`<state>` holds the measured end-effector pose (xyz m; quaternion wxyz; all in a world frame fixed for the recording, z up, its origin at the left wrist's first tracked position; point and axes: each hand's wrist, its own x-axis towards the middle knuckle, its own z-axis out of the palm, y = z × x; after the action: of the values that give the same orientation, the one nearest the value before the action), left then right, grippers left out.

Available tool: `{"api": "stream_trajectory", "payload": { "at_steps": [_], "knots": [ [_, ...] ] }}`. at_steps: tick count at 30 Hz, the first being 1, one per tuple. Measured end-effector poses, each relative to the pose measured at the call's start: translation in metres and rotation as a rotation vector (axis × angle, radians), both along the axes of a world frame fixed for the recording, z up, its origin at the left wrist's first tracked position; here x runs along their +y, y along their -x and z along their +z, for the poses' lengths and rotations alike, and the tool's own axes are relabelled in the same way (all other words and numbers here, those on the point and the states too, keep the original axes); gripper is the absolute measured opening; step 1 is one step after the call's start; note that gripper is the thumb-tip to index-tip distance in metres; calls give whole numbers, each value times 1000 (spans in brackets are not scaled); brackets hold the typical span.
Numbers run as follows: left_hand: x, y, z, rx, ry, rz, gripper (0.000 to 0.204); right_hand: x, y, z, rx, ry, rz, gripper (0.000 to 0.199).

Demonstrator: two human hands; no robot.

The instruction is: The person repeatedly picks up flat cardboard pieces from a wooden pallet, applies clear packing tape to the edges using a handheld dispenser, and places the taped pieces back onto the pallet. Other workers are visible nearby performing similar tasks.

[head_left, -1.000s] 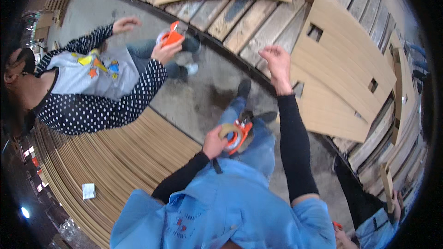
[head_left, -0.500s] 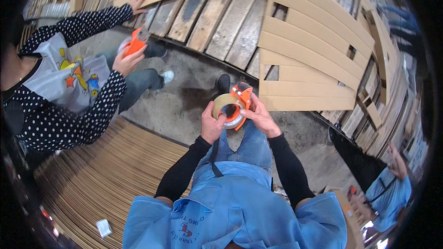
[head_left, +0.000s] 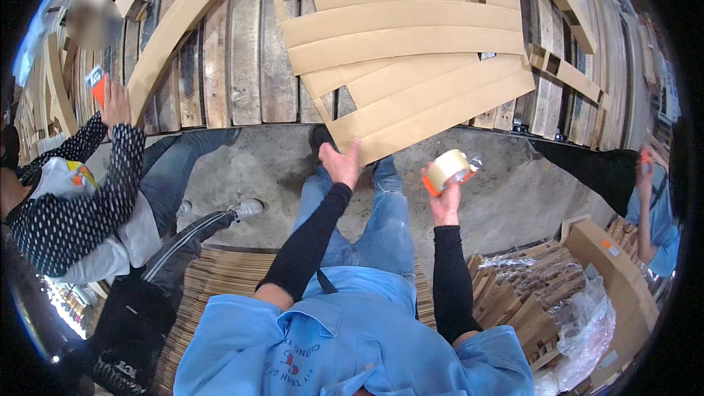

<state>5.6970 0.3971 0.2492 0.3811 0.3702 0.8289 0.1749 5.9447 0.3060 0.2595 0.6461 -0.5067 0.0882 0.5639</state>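
Note:
My left hand (head_left: 342,166) is closed on the near corner of a brown cardboard sheet (head_left: 429,114), with the thumb on the edge. The sheet has fold lines and cut-out slots, and overlaps another slotted cardboard sheet (head_left: 403,11) on the wooden pallet slats. To the right, over the floor, my right hand (head_left: 444,207) grips an orange tape dispenser (head_left: 430,186) from below. Its wide roll of tape (head_left: 447,167) faces up and partly hides the fingers.
At the left a co-worker in dotted sleeves (head_left: 81,183) holds an orange tool (head_left: 97,88) beside a cardboard strip (head_left: 172,44). Another person (head_left: 656,205) stands at the far right. Wooden slats (head_left: 246,51) run along the far side. A cardboard box (head_left: 612,279) with plastic wrap sits lower right.
My left hand has left the tape roll and taken the cardboard's corner. My right hand has carried the dispenser right. The view has turned, and the co-worker's arm has shifted.

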Motion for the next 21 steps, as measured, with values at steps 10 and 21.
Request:
{"api": "stream_trajectory", "payload": {
  "at_steps": [10,21],
  "knots": [
    [144,136,206,-418,-511,211,19,73,-138,30,-83,-178,94,48],
    [-120,119,157,-277,-131,191,61,78,-185,98,7,-370,289,53]
  ]
}}
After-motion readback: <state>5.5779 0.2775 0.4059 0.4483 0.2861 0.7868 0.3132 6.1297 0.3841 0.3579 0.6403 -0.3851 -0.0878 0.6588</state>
